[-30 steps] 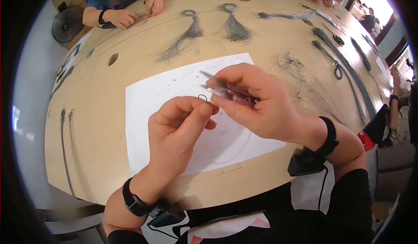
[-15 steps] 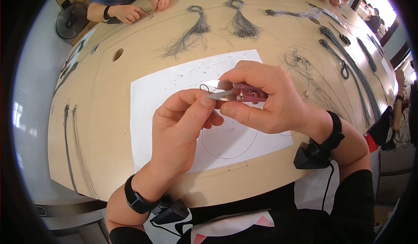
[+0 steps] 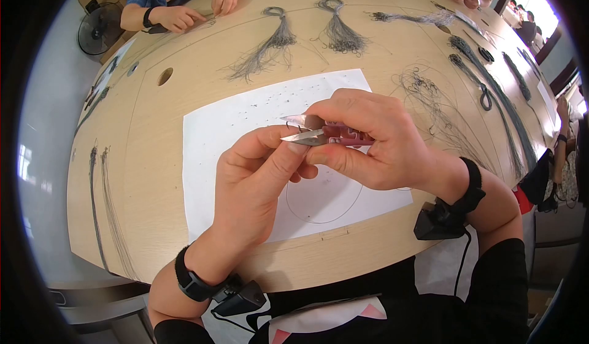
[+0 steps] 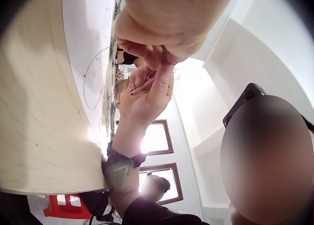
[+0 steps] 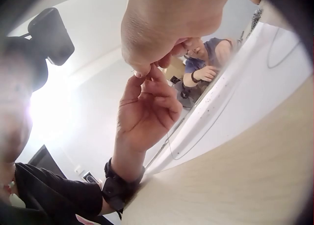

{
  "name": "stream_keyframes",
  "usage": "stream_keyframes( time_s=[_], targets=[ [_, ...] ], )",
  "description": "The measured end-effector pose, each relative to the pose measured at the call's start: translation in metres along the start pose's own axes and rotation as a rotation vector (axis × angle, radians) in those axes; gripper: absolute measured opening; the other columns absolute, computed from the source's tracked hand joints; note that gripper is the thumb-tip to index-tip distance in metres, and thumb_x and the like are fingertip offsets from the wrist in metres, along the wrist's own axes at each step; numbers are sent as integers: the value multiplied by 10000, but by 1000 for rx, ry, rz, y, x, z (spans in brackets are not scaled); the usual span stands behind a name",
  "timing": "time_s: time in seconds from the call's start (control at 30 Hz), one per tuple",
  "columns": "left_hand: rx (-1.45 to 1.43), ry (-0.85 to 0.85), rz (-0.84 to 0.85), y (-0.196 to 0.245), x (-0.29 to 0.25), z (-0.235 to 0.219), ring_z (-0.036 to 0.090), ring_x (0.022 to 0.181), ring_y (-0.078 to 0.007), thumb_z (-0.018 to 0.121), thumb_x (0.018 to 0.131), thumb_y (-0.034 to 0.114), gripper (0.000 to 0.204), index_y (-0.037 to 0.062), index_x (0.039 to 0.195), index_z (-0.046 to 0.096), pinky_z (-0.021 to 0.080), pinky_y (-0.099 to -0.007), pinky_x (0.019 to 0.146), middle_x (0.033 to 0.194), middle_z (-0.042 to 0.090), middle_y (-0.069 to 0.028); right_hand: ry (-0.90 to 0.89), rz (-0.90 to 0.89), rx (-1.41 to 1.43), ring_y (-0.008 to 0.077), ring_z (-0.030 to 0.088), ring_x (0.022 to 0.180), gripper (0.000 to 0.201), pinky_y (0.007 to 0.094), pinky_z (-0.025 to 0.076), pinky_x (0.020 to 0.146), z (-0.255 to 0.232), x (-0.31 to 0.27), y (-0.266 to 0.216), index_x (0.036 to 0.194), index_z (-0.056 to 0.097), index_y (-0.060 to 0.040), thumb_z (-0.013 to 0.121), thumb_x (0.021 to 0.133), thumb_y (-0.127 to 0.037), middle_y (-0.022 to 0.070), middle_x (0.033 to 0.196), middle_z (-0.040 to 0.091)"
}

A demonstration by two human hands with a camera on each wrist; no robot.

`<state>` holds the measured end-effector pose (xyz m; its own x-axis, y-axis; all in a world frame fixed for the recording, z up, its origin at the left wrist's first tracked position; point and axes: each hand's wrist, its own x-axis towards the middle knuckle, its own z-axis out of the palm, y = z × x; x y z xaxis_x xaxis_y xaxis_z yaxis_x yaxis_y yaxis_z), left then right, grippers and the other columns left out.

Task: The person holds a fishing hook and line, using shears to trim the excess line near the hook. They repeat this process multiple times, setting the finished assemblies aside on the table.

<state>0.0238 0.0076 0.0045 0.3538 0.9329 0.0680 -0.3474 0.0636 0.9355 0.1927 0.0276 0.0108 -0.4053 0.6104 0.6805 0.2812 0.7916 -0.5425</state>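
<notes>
Right hand (image 3: 380,144): fingers curled and clamped on the pink handle of small thread snips (image 3: 331,135), held above the paper; blades point left, tips slightly apart.
Left hand (image 3: 254,181): thumb and forefinger pressed together just under the blade tips, pinching a thin wire (image 3: 325,212); the pinched end itself too fine to make out.
Wire: hangs from the pinch and lies in a round loop on the white sheet, below both hands.
White sheet (image 3: 215,154): flat on the counter (image 3: 147,160), directly under the hands; small dark specks scattered over its upper part.
Wire bundles (image 3: 270,40): several grey tasselled bunches on the far half of the counter, well apart from the hands; more long strands at the right edge and left edge.
Other people: one person's hands (image 3: 178,19) at the far left corner of the counter.
Wrist views: both show the two hands meeting fingertip to fingertip above the sheet.
</notes>
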Motion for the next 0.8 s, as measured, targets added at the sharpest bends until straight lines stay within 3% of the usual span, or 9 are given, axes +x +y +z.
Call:
stream_keyframes(
  time_s=[0.37,0.67,0.77,0.8],
  targets=[
    [4,11,11,0,1,-1,547,721,-118,498,798,103,115,60,901,527,455,-234,612,836,568,-57,-27,64,5,168,462,498,207,262,368,434,-1,1,-4,824,534,-17,624,677,-132,66,578,470],
    [5,26,16,0,2,-1,544,697,-115,503,797,109,78,69,861,526,451,-230,606,801,571,-51,9,-23,-55,201,451,499,191,287,353,444,3,-1,2,812,533,-25,605,694,-157,69,555,460],
    [-27,71,-23,2,2,3,527,630,-105,533,785,125,113,24,832,551,402,-208,579,760,576,-55,-26,-11,-71,168,451,496,201,265,349,446,-1,-1,0,821,536,-25,609,700,-167,62,546,449],
    [-20,91,-7,3,2,4,527,631,-106,532,785,124,111,24,827,553,401,-207,579,767,578,-59,3,124,23,132,452,506,205,246,348,451,-2,0,-4,829,536,-16,608,710,-167,50,559,463]
  ],
)
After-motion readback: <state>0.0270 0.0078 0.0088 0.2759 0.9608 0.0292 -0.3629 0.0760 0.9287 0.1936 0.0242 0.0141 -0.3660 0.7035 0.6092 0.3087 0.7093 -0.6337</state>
